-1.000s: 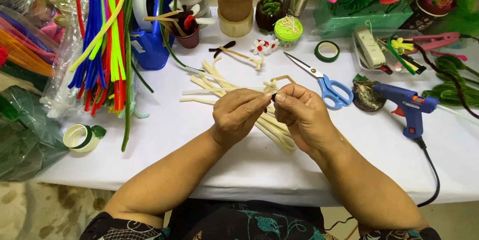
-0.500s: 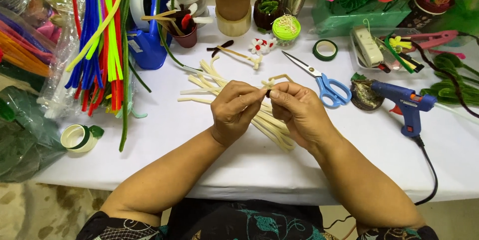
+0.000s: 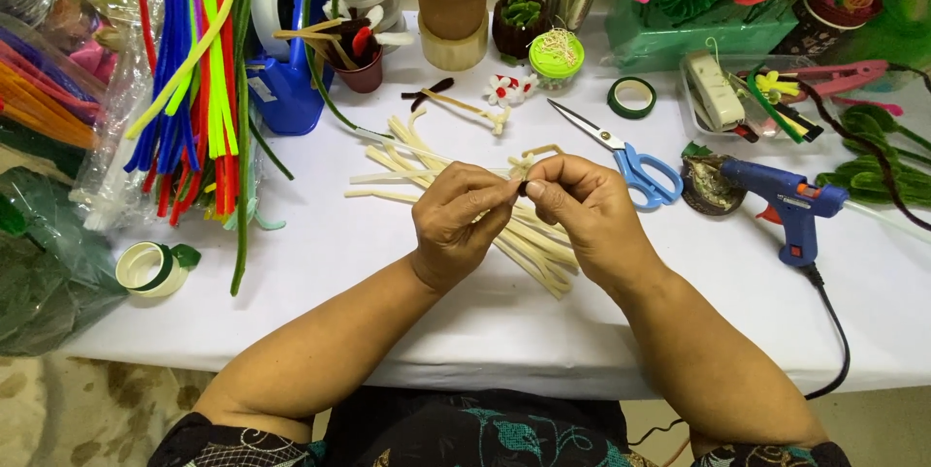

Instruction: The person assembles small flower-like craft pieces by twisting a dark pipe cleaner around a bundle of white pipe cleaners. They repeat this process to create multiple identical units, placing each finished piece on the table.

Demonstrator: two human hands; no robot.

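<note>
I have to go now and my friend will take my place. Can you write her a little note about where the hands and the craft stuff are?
Left hand and right hand: both pinch one cream pipe cleaner between fingertips, above the table.
Loose cream pipe cleaners lie under the hands.
Blue-handled scissors and blue glue gun lie to the right, untouched.
Done: the held piece has a small bent loop at its top.
Left: the loose pile is mostly straight.

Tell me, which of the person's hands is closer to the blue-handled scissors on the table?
The right hand. It sits just beside the scissors, whose handles lie close to its knuckles. The left hand is farther off, on the other side of the right hand.
</note>
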